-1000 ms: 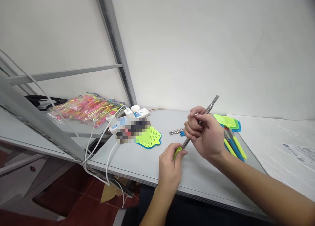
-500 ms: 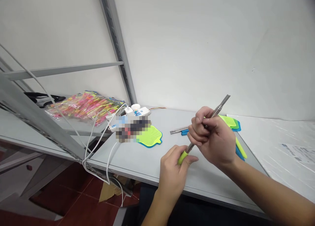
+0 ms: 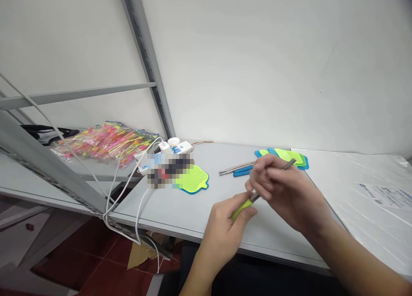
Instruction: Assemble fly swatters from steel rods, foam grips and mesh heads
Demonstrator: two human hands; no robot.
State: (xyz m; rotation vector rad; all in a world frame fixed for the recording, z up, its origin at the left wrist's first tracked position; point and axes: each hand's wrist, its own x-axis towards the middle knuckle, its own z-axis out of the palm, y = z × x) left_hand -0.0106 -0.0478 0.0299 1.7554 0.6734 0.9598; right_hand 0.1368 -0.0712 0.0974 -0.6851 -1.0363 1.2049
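Observation:
My left hand (image 3: pixel 222 227) is closed around a lime-green handle (image 3: pixel 242 209), its end pointing up to the right. A metal rod (image 3: pixel 289 164) runs from the handle's upper end through the fingers of my right hand (image 3: pixel 286 193). That hand is closed on the rod and slightly smeared by motion. Behind it lie loose metal rods (image 3: pixel 234 168) and blue handles (image 3: pixel 242 172). A lime-green fly swatter head (image 3: pixel 195 179) rests on a blue one to the left. Several more swatter heads (image 3: pixel 286 155) overlap at the back right.
A white power strip (image 3: pixel 184 148) with white cables (image 3: pixel 139 210) sits on the grey table (image 3: pixel 180 214), beside a blurred-out patch. Bagged colourful items (image 3: pixel 112 141) lie behind the metal shelf frame (image 3: pixel 154 90). A white wrapped package (image 3: pixel 360 180) covers the right side.
The rod has tilted lower, and less of it shows beyond my right hand. More of the lime-green handle is visible at my left hand. The view has shifted slightly.

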